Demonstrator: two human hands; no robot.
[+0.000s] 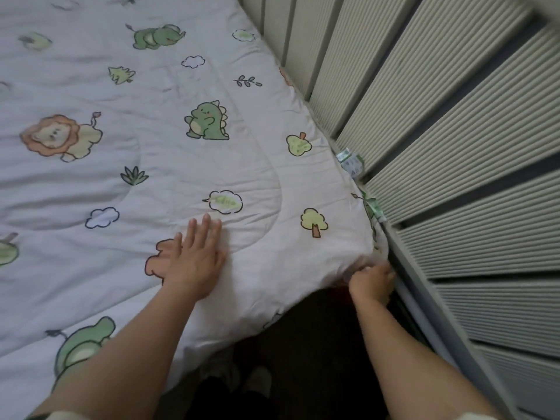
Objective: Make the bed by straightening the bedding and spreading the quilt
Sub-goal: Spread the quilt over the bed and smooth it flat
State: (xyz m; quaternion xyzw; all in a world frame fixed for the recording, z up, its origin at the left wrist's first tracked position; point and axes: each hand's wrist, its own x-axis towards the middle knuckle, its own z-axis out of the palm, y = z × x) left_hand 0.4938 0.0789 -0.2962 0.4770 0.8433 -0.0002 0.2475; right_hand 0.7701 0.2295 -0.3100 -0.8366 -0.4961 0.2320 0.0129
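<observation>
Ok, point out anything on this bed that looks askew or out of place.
The near corner of the quilt is bunched up against the ribbed wall, where the right hand grips it. Two green-printed labels stick out along that edge. Shallow creases cross the quilt ahead of the flat left hand.

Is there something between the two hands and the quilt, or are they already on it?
Nothing visible stands between. The left hand lies flat on the quilt, and the right hand holds its corner beside the ribbed wall panels.
</observation>
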